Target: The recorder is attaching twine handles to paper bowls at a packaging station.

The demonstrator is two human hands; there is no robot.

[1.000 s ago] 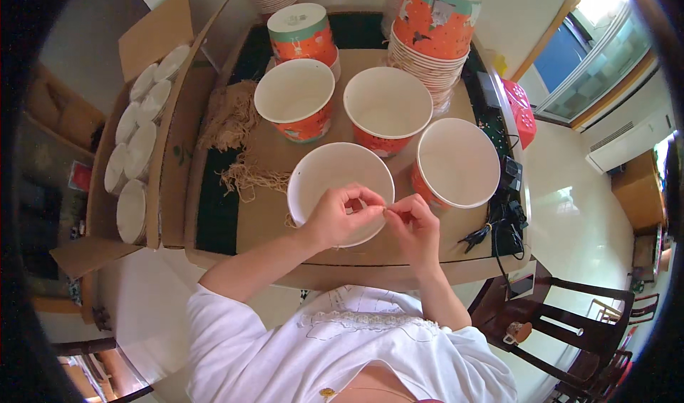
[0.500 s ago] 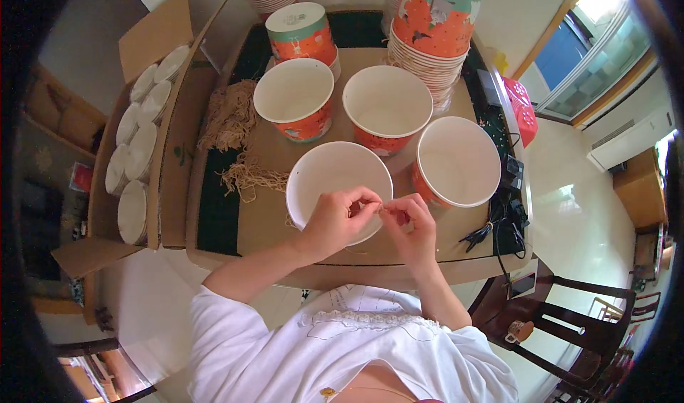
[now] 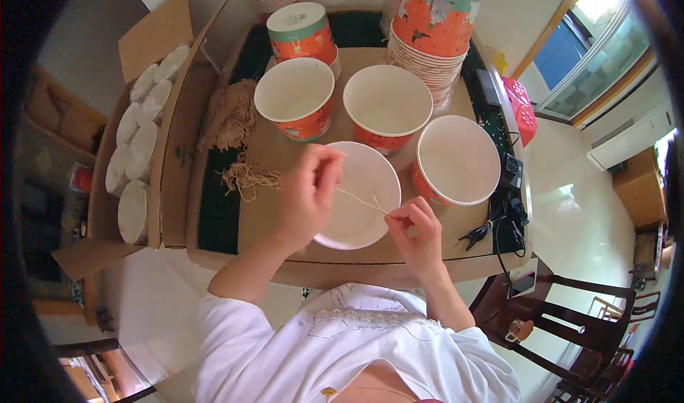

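A pale, thin string (image 3: pixel 358 199) runs between my two hands above a white-lined paper tub (image 3: pixel 353 226). My left hand (image 3: pixel 308 196), slightly blurred, is closed on one end, raised over the tub's left side. My right hand (image 3: pixel 417 228) pinches the other end by the tub's right rim, where short loose ends stick up. Behind stand three more upright tubs with orange outsides: one at left (image 3: pixel 293 98), one in the middle (image 3: pixel 388 102) and one at right (image 3: pixel 458 162).
Tangled bundles of string (image 3: pixel 249 176) lie left on the cardboard-covered table. Upside-down tub stacks (image 3: pixel 429 61) rise at the back. A carton (image 3: pixel 165 182) of white tubs stands at left. Black cables (image 3: pixel 502 221) lie at the right edge, above a dark wooden chair (image 3: pixel 563 310).
My hands have drawn apart from close together, the left moving up and left, so the string now stretches between them. The near tub has shifted slightly to the right.
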